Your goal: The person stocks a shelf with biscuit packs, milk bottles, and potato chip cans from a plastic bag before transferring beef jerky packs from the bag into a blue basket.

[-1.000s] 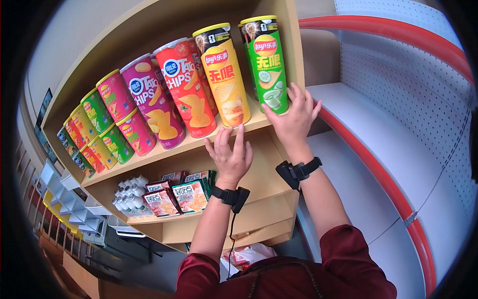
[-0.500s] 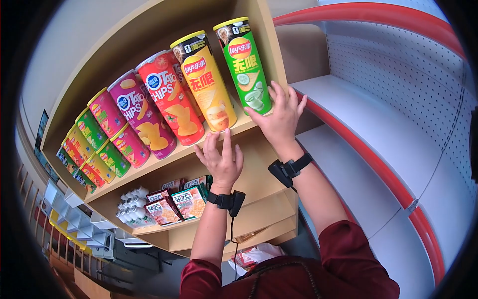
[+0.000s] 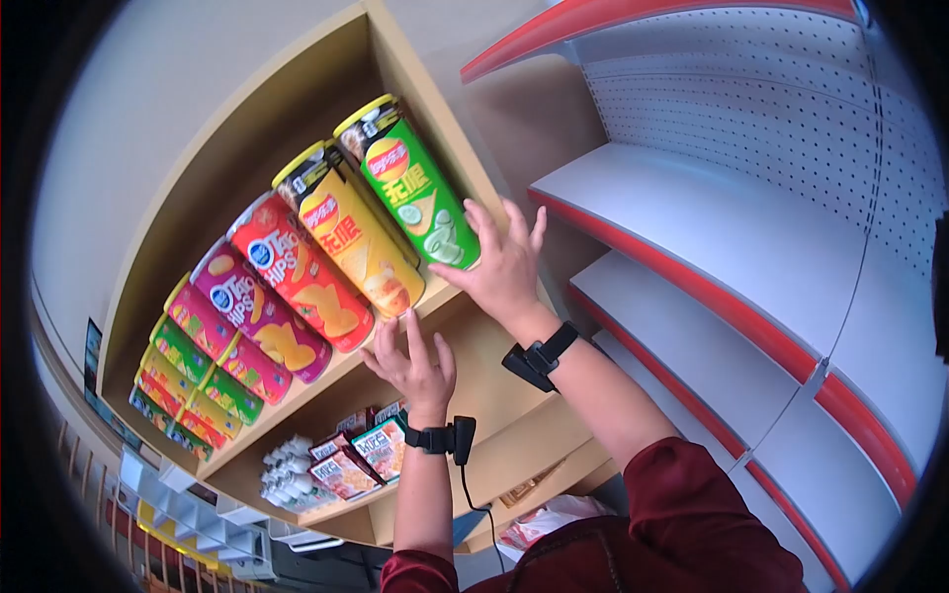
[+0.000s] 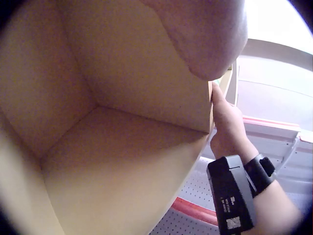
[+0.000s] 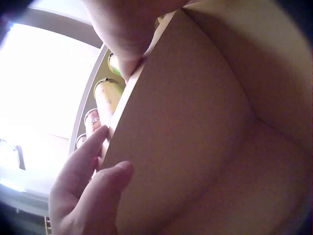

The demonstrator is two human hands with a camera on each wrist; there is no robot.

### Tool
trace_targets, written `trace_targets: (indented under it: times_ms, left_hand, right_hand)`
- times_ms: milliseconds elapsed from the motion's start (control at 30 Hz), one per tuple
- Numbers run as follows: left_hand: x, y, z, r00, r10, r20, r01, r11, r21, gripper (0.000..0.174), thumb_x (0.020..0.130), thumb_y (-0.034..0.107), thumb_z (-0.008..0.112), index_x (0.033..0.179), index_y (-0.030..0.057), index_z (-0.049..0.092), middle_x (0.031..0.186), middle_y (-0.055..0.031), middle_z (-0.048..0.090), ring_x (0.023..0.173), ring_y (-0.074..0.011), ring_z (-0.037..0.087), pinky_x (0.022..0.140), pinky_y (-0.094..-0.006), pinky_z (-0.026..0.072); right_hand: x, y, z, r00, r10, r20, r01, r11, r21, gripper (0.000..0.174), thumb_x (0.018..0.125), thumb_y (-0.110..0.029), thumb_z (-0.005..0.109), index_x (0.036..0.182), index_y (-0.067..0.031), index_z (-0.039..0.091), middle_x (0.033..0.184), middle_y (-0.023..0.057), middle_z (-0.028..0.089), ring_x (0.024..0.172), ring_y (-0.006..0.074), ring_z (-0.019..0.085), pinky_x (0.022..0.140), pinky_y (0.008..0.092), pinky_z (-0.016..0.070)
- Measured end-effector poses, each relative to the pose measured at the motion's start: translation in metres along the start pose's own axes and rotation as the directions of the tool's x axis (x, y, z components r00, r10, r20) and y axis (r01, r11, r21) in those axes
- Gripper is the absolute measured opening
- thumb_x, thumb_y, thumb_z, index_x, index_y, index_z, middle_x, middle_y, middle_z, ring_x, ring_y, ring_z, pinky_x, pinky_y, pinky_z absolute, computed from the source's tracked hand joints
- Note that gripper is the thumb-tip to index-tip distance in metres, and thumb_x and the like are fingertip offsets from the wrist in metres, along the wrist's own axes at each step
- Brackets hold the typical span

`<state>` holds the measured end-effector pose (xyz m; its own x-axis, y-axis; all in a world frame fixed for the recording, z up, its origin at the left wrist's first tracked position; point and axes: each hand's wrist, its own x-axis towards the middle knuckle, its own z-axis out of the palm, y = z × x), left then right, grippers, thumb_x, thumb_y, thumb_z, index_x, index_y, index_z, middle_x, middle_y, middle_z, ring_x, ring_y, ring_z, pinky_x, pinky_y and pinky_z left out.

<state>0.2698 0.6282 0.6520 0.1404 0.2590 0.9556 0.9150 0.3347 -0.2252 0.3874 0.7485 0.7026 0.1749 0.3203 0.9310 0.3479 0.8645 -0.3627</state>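
A green Lay's chip can [image 3: 413, 193] stands at the right end of the upper wooden shelf. My right hand [image 3: 504, 262] is spread at its lower part, thumb by the front of the base and fingers along the right side. To its left, a yellow Lay's can [image 3: 346, 232] stands beside a red chip can [image 3: 297, 282]. My left hand [image 3: 415, 371] is raised below the yellow can, fingertips at the shelf's front edge. From the left wrist, the right hand [image 4: 227, 120] shows at the shelf's side; the right wrist view shows the left hand [image 5: 80, 191] with fingers extended.
Purple cans [image 3: 262, 311] and stacked short cans [image 3: 183, 346] fill the shelf's left part. Below are snack packs [image 3: 346, 474] and small white bottles [image 3: 287, 474]. White metal shelves with red edges [image 3: 682, 277] stand at right, next to the wooden side panel [image 3: 425, 99].
The head view has turned, so shelf and cans now appear lower, farther left and more tilted. Both hands keep about the same places by the green and yellow cans.
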Motion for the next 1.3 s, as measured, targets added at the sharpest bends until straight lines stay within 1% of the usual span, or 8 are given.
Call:
trace_targets:
  times_ms: [167,367,733,867,900,1167,1200,1300]
  left_hand:
    - [0.001,0.000,0.000,1.000,0.017,-0.005,-0.017,1.000,-0.006,0.054,0.071,0.015,0.065,0.122,0.0076,0.053,0.120,-0.0156,0.043,0.119,-0.0283,0.040,0.109,-0.0496,0.0077]
    - [0.000,-0.002,-0.004,0.999,0.013,0.031,-0.013,1.000,-0.002,0.054,0.071,0.016,0.065,0.122,0.0083,0.053,0.120,-0.0146,0.043,0.119,-0.0283,0.041,0.109,-0.0491,0.0076]
    - [-0.001,-0.004,-0.001,1.000,-0.022,0.012,0.023,0.997,-0.072,0.053,0.070,0.018,0.065,0.122,0.0128,0.055,0.120,-0.0105,0.046,0.119,-0.0261,0.042,0.109,-0.0495,0.0070]
    - [0.001,-0.003,-0.005,0.998,-0.046,0.033,0.049,0.995,-0.086,0.050,0.074,0.021,0.063,0.122,0.0136,0.055,0.122,-0.0101,0.045,0.119,-0.0259,0.043,0.108,-0.0495,0.0078]
    - [0.002,-0.002,-0.005,0.999,-0.037,0.021,0.039,0.993,-0.111,0.054,0.071,0.016,0.064,0.123,0.0097,0.053,0.122,-0.0134,0.045,0.121,-0.0287,0.040,0.108,-0.0493,0.0079]
    - [0.002,-0.005,-0.007,0.998,-0.058,0.002,0.057,0.988,-0.146,0.052,0.071,0.015,0.063,0.122,0.0114,0.053,0.119,-0.0102,0.046,0.117,-0.0264,0.044,0.107,-0.0504,0.0105]
    - [0.002,-0.005,-0.008,0.998,-0.055,0.005,0.055,0.986,-0.160,0.052,0.071,0.015,0.063,0.122,0.0115,0.053,0.119,-0.0098,0.046,0.117,-0.0260,0.044,0.107,-0.0507,0.0121]
    - [0.002,-0.007,-0.012,0.999,-0.047,0.017,0.050,0.984,-0.172,0.051,0.070,0.014,0.062,0.121,0.0114,0.054,0.119,-0.0094,0.047,0.117,-0.0257,0.045,0.106,-0.0508,0.0159]
  right_hand:
    - [-0.001,0.001,0.000,1.000,0.014,-0.014,-0.014,0.999,0.036,0.079,0.063,-0.048,0.075,0.125,-0.0107,0.043,0.100,0.0048,0.062,0.119,0.0316,0.039,0.102,0.0632,0.0113]
    - [-0.002,-0.001,0.003,0.999,0.011,-0.030,-0.010,0.999,0.048,0.078,0.063,-0.045,0.076,0.125,-0.0098,0.043,0.105,0.0057,0.063,0.119,0.0310,0.038,0.102,0.0626,0.0111]
    - [-0.002,-0.004,0.005,1.000,0.019,-0.008,-0.019,0.999,-0.027,0.078,0.062,-0.041,0.078,0.124,-0.0085,0.042,0.107,0.0060,0.063,0.119,0.0304,0.038,0.103,0.0605,0.0133]
    - [-0.005,-0.005,0.008,0.999,0.043,0.002,-0.043,0.998,-0.038,0.078,0.063,-0.042,0.078,0.123,-0.0085,0.043,0.110,0.0050,0.062,0.120,0.0283,0.037,0.103,0.0591,0.0132]
    - [-0.005,-0.006,0.008,0.999,0.047,0.009,-0.046,0.998,-0.044,0.077,0.063,-0.041,0.078,0.124,-0.0089,0.043,0.111,0.0049,0.062,0.122,0.0286,0.036,0.104,0.0591,0.0126]
    - [-0.006,-0.006,0.010,0.997,0.057,0.043,-0.054,0.996,-0.066,0.075,0.065,-0.039,0.077,0.125,-0.0104,0.042,0.114,0.0056,0.059,0.123,0.0250,0.037,0.104,0.0595,0.0118]
    - [-0.006,-0.006,0.009,0.996,0.079,0.050,-0.077,0.997,-0.028,0.075,0.065,-0.042,0.077,0.125,-0.0116,0.044,0.116,0.0047,0.057,0.125,0.0322,0.034,0.104,0.0598,0.0113]
    - [-0.006,-0.003,0.011,0.995,0.064,0.073,-0.061,0.997,-0.042,0.074,0.065,-0.042,0.076,0.125,-0.0115,0.045,0.117,0.0041,0.056,0.125,0.0311,0.034,0.104,0.0596,0.0114]
